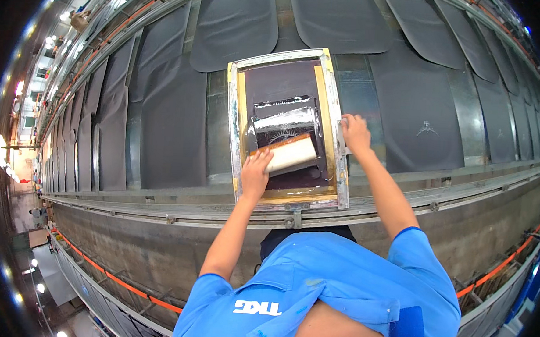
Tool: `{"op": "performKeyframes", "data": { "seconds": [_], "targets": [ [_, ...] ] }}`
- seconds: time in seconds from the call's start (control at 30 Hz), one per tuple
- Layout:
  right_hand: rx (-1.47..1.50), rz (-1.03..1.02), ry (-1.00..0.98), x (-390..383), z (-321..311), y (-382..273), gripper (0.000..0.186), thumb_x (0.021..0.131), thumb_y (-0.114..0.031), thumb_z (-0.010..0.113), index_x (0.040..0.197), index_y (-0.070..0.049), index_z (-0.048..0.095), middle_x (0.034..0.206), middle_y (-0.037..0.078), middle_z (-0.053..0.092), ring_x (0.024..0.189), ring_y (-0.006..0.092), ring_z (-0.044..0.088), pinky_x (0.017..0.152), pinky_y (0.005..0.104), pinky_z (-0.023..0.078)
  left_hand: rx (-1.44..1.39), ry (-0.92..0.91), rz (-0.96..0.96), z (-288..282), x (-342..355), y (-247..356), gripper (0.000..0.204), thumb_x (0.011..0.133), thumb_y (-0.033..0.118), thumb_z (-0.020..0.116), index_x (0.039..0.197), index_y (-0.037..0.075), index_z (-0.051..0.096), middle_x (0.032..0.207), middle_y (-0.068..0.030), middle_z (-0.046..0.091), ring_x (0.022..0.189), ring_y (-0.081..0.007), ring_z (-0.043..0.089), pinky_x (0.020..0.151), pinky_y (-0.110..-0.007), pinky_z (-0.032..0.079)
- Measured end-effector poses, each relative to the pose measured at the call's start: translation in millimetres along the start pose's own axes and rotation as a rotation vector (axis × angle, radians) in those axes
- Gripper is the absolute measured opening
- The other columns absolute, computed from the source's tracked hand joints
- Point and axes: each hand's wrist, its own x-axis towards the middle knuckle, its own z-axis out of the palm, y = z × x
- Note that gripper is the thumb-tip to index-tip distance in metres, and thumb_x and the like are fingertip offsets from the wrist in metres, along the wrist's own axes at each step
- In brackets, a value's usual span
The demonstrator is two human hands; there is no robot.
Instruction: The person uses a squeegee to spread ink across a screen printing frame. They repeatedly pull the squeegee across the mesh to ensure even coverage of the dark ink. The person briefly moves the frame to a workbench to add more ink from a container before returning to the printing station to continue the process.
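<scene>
A worker's left hand [256, 171], fingers wrapped over the left end of a cream, bar-shaped squeegee [294, 155] with an orange-brown edge, holds it aslant inside a rectangular, paint-stained grey frame [332, 98], while the right hand [356, 134] curls its fingers at the right rim, apparently to prevent shifting.

The left hand [256, 174] covers the left end of the pale squeegee [294, 154]; its palm is concealed. The squeegee's body masks part of the motif [286, 134] beneath. Whether the right hand [355, 133] grips the frame [337, 141] or merely rests there is indeterminable. Far dark panels [339, 19] and the blue shirt [362, 265] are truncated by the borders. Background, far left: blurred. Pale mark [500, 133], right: too small to resolve.
</scene>
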Motion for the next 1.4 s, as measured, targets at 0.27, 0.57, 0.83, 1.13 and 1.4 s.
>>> {"op": "performKeyframes", "data": {
  "seconds": [0.27,0.57,0.83,1.13,1.4],
  "targets": [
    [-0.104,-0.535,-0.101,50,-23,-99,0.041,0.078,-0.016,0.077,0.117,-0.008,0.071,0.127,0.008,0.063,0.124,0.0286,0.056,0.099,0.0432,0.049,-0.070,-0.029,0.017,-13,165,-39,0.044,0.081,-0.004,0.060,0.117,0.016,0.075,0.119,-0.0063,0.074,0.110,-0.0287,0.069,0.095,-0.041,0.054],
    [0.091,-0.495,-0.090,-62,5,-77,0.048,0.067,-0.002,0.079,0.113,-0.005,0.069,0.113,0.009,0.064,0.109,0.0308,0.059,0.094,0.0411,0.051,-0.145,-0.075,0.011,3,53,-16,0.054,0.075,-0.011,0.060,0.120,0.015,0.074,0.128,-0.0061,0.071,0.124,-0.0268,0.063,0.110,-0.044,0.045],
    [0.045,-0.560,-0.098,-55,-9,-80,0.050,0.070,-0.004,0.078,0.119,-0.003,0.069,0.122,0.013,0.066,0.116,0.0327,0.059,0.102,0.0427,0.049,-0.098,-0.048,0.041,0,42,-16,0.055,0.078,-0.007,0.063,0.126,0.018,0.070,0.135,-0.0020,0.067,0.126,-0.0272,0.061,0.111,-0.048,0.045],
    [0.046,-0.535,-0.050,52,23,-77,0.042,0.075,-0.006,0.074,0.118,-0.004,0.070,0.125,0.012,0.067,0.117,0.0340,0.059,0.101,0.0424,0.050,-0.145,-0.047,-0.083,3,157,-36,0.044,0.077,-0.001,0.063,0.113,0.020,0.078,0.113,-0.0078,0.075,0.103,-0.0308,0.070,0.092,-0.043,0.055],
    [0.109,-0.485,-0.200,-122,5,-53,0.051,0.071,-0.001,0.077,0.122,-0.003,0.069,0.124,0.015,0.066,0.117,0.0338,0.059,0.102,0.0426,0.049,-0.200,-0.107,-0.012,6,-2,3,0.051,0.074,-0.009,0.062,0.115,0.017,0.075,0.121,-0.0030,0.073,0.118,-0.0255,0.065,0.102,-0.040,0.049]
  ]
}}
